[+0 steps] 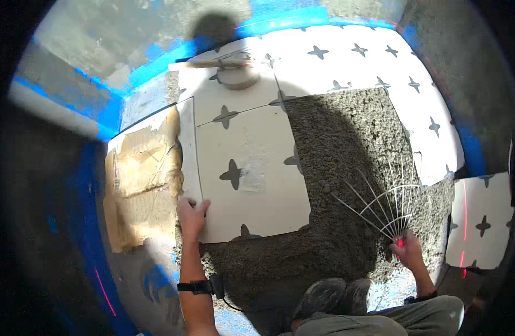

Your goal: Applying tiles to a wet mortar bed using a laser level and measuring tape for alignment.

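Note:
My left hand (192,218) is at the lower end of a narrow white tile strip (188,151), thumb spread apart from the fingers. It seems to touch the strip and grips nothing that I can see. To its right lies a large white tile (263,207) with dark four-pointed shapes and a pale smear in the middle. In my right hand (407,252) is a fan-shaped wire rake (387,207), closed round its narrow end. The rake's thin tines spread over rough grey mortar (336,145).
A mallet (238,77) with a pale handle rests on the far tiles. Tan cardboard-like pieces (148,162) lie at left. Blue tape (162,67) edges the walls. Another patterned tile (476,224) sits at right. My shoes (322,297) are close to the mortar.

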Available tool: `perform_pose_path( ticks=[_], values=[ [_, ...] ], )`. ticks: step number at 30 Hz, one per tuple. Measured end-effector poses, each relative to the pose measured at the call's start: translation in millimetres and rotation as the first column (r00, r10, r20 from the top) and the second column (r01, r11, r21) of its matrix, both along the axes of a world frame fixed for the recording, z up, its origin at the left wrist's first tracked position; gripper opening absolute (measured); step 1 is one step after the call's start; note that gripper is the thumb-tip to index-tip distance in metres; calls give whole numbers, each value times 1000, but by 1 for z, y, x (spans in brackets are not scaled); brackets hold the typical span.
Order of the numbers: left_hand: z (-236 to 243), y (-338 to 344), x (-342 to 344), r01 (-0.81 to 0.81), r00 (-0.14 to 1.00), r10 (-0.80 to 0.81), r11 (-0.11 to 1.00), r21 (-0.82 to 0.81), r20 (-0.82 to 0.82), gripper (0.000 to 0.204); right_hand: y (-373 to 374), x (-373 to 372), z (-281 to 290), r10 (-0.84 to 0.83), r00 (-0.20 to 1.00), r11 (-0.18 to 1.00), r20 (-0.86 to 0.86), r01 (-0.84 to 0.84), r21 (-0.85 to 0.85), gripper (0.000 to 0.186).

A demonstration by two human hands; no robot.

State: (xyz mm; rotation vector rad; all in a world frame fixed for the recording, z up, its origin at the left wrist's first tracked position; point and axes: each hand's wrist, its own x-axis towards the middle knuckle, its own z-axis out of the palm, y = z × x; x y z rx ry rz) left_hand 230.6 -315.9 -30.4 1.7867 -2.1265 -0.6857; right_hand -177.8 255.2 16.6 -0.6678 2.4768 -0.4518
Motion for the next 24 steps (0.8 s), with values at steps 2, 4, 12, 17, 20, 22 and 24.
perform_pose_path(
  ticks=[2, 4, 12, 17, 20, 22, 24],
  values=[
    [5, -1, -2, 3, 999, -4, 1000, 20, 37, 50, -1, 1, -2, 24, 999, 1000, -35, -24, -12, 44],
    [8, -1, -4, -32, 999, 33, 997, 75, -6, 50, -3, 1, -3, 29, 999, 999, -37, -29, -13, 44],
    [4, -17, 5, 92, 984, -97, 995, 34, 153, 40, -1, -9, 12, 116, 992, 993, 44, -115, -13, 38],
    [3, -54, -24, 275, 961, -255, 905, -324, 103, 31, 17, -79, 72, 376, 926, 902, -25, -360, 238, 38],
    [-4, -76, -46, 188, 980, -201, 929, -318, -9, 35, 17, -112, 128, 286, 949, 945, -135, -255, 205, 35],
    [-12, -79, -54, 201, 980, -186, 878, -435, 78, 35, -2, -131, 163, 380, 919, 893, -105, -335, 299, 32],
    [-19, -80, -56, 200, 980, -182, 858, -473, 84, 36, -34, -136, 185, 449, 888, 821, -100, -365, 439, 28]
  ],
)
